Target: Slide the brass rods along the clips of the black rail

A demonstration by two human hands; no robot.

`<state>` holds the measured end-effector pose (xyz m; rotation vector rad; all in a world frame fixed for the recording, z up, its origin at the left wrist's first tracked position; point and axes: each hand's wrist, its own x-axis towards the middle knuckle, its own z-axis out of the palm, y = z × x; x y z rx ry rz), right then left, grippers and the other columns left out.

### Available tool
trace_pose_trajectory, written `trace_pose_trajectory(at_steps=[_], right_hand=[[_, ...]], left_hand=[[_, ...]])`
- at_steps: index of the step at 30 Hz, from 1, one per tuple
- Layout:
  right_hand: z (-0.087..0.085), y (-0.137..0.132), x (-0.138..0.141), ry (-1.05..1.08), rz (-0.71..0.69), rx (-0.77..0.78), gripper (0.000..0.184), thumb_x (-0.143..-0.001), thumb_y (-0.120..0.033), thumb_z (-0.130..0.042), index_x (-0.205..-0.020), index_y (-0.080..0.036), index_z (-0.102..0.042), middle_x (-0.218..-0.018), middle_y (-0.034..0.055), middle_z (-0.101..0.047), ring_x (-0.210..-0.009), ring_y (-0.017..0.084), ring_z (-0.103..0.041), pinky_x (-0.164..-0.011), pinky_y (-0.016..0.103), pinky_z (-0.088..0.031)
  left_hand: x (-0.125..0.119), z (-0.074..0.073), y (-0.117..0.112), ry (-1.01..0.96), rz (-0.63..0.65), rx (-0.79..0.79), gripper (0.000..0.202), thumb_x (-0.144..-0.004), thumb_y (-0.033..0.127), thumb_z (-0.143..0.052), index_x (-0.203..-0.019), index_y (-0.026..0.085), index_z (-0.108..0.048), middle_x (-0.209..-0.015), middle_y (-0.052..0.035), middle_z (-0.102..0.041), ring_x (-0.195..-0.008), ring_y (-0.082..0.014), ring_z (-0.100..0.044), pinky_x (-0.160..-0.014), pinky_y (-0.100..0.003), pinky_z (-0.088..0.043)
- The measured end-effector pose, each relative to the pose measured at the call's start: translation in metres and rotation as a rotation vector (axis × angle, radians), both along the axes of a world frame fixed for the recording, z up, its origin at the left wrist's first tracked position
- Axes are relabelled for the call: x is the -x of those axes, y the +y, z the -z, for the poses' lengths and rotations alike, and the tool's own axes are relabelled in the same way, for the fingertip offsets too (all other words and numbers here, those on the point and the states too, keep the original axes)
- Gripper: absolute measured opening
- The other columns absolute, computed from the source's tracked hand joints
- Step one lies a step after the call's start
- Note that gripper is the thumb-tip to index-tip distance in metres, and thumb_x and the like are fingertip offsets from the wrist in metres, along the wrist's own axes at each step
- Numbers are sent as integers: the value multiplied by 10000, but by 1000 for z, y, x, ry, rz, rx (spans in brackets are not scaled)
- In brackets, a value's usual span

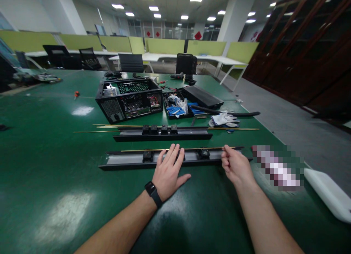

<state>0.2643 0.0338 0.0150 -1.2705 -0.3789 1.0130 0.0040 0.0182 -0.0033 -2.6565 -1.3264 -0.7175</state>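
Observation:
My left hand (169, 173), with a black watch on its wrist, lies with fingers spread over the nearer black channel (123, 167). Its fingertips reach to a thin brass-coloured rod (137, 150) that runs along the channel's far side. At the rod's right end, my right hand (236, 164) is closed in a pinch on it. Inside the channel sit a black block (147, 156) left of my left hand and another black block (204, 153) between the hands. Part of a further block is hidden behind my left fingers.
Beyond lies a second channel (161, 137) with several black blocks and thin rods beside it. Farther back are an opened computer case (112, 105), work gloves (223, 119), a black panel (203, 96) and a black strip (233, 114). A white object (327, 193) rests at the right edge.

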Motion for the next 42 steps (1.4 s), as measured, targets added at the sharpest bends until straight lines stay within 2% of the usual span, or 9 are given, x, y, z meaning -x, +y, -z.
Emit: trace_pose_trajectory(at_steps=[4, 10, 16, 21, 26, 30, 35, 39, 42], right_hand=[[-1, -1, 3, -13, -42, -2, 206, -796, -275, -767, -754, -155, -605, -540, -32, -550, -313, 41, -372, -213, 126, -214], [-1, -4, 9, -43, -199, 19, 243, -778, -322, -789, -780, -150, -618, -563, -20, -579, -307, 30, -350, -216, 116, -210], [1, -3, 10, -22, -115, -3, 192, -814, -295, -736, -791, -159, -602, -558, -15, -584, -308, 44, -364, -222, 126, -212], [2, -4, 14, -32, -227, 1, 252, -772, -334, -786, -805, -158, -608, -580, -16, -592, -307, 36, -355, -222, 125, -195], [4, -4, 17, -48, -198, -16, 254, -779, -350, -772, -816, -172, -596, -579, -21, -594, -312, 41, -355, -228, 127, -201], [5, -6, 20, -77, -300, -14, 287, -769, -380, -787, -811, -163, -604, -584, -19, -594, -312, 35, -348, -232, 127, -182], [5, -6, 23, -76, -258, -30, 304, -762, -400, -788, -816, -179, -587, -585, -30, -591, -315, 38, -350, -238, 129, -192], [3, -6, 25, -111, -312, -24, 329, -736, -408, -809, -871, -179, -616, -580, -40, -579, -314, 38, -348, -242, 129, -188], [0, -6, 28, -117, -302, -15, 352, -727, -438, -809, -868, -176, -621, -575, -37, -575, -316, 40, -351, -243, 132, -184]], left_hand=[[0, 0, 0, 4, -5, 1, 816, -897, 542, -605, -1548, 158, -297, -1613, -135, -300, -1506, -296, -231, -1205, -500, -195], [1, 0, -1, 12, 0, -2, 803, -909, 550, -581, -1541, 142, -302, -1616, -125, -295, -1508, -288, -223, -1204, -492, -192], [1, 1, 0, -4, 6, -3, 800, -908, 546, -586, -1543, 149, -303, -1609, -131, -310, -1504, -291, -236, -1208, -491, -187], [1, 0, 0, -4, 3, 2, 816, -904, 546, -592, -1545, 138, -293, -1614, -129, -298, -1509, -285, -222, -1209, -486, -189], [1, 0, -1, -3, 3, 2, 807, -905, 544, -591, -1542, 145, -298, -1612, -130, -302, -1510, -288, -218, -1207, -491, -189], [1, 1, -1, -7, 6, 2, 809, -902, 538, -600, -1542, 146, -298, -1611, -130, -305, -1510, -286, -221, -1206, -488, -197], [0, 1, -1, -9, 5, 4, 814, -897, 542, -606, -1541, 147, -303, -1610, -132, -308, -1509, -286, -224, -1205, -494, -200], [1, 1, -1, -2, 5, 2, 824, -894, 555, -604, -1542, 145, -302, -1616, -123, -296, -1511, -287, -214, -1204, -492, -201], [1, 1, 0, 3, 3, 5, 826, -894, 553, -605, -1545, 150, -297, -1621, -114, -287, -1513, -288, -204, -1205, -491, -192]])
